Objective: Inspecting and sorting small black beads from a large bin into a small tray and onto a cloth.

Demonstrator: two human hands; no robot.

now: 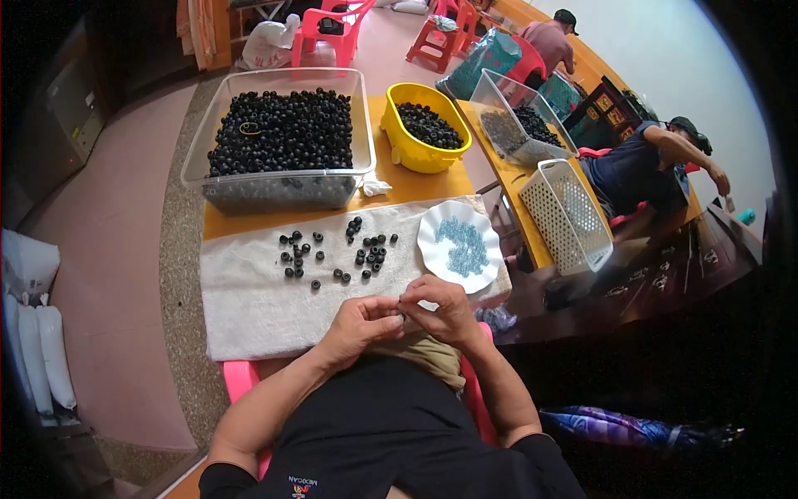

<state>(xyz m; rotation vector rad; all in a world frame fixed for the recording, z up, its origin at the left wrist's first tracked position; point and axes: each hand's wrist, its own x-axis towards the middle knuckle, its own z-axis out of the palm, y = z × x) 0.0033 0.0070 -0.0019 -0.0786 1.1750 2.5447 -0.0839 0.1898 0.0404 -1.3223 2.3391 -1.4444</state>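
Note:
Close in front of my body, past the near edge of the cloth, my left hand (359, 329) and my right hand (442, 311) meet with fingertips pinched together. A small dark piece (402, 315) shows between them, mostly covered by the fingers. My left thumb and forefinger grip it; whatever is in the right pinch is too small to make out. Just beyond lie several loose black round pieces with holes (366, 256) on a pale cloth (249, 308). To the right, a white scalloped plate (431, 228) holds a heap of tiny clear-blue pieces (462, 247).
A clear plastic bin (193, 158) full of black round pieces stands at the back left, beside a yellow tub (403, 152) of more. Rightward are a white perforated basket (565, 220), another clear bin (549, 153) and two people at work. A folded umbrella (615, 426) lies lower right.

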